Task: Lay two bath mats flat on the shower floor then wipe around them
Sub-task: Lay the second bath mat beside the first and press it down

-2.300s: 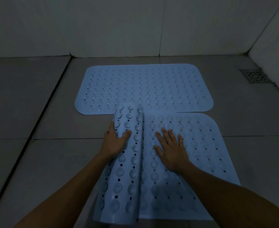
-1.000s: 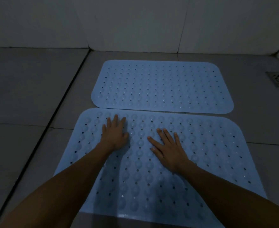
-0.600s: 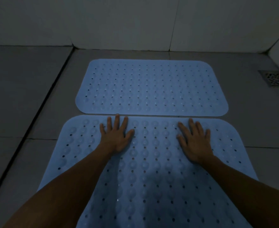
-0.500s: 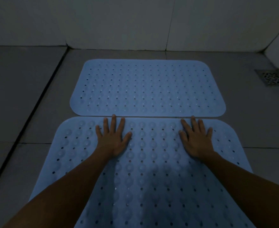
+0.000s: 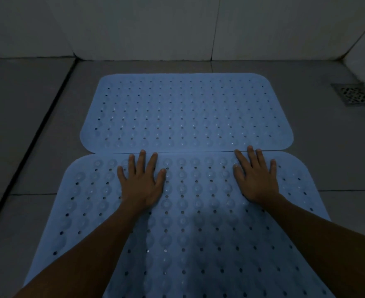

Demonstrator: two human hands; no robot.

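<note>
Near mat: a pale blue rubber bath mat [image 5: 198,222] with rows of holes and round suction bumps lay flat on the grey tiled shower floor [image 5: 26,130], closest to the person, its near end running out of the bottom of the view.
Far mat: a second pale blue perforated rubber bath mat [image 5: 185,112] lay flat beyond it, nearer the wall; the long edges of the two mats met along one line, touching or all but touching.
Left hand: the left hand [image 5: 141,183] lay palm down on the near mat close to its far edge, fingers straight and fanned apart, holding nothing.
Right hand: the right hand [image 5: 255,179] pressed flat on the same mat further right, fingers spread, fingertips reaching the seam between the mats.
Drain: a square metal grate drain [image 5: 354,94] sat in the floor at the far right, well apart from both mats.
Walls: light tiled walls [image 5: 177,26] rose behind the far mat.
</note>
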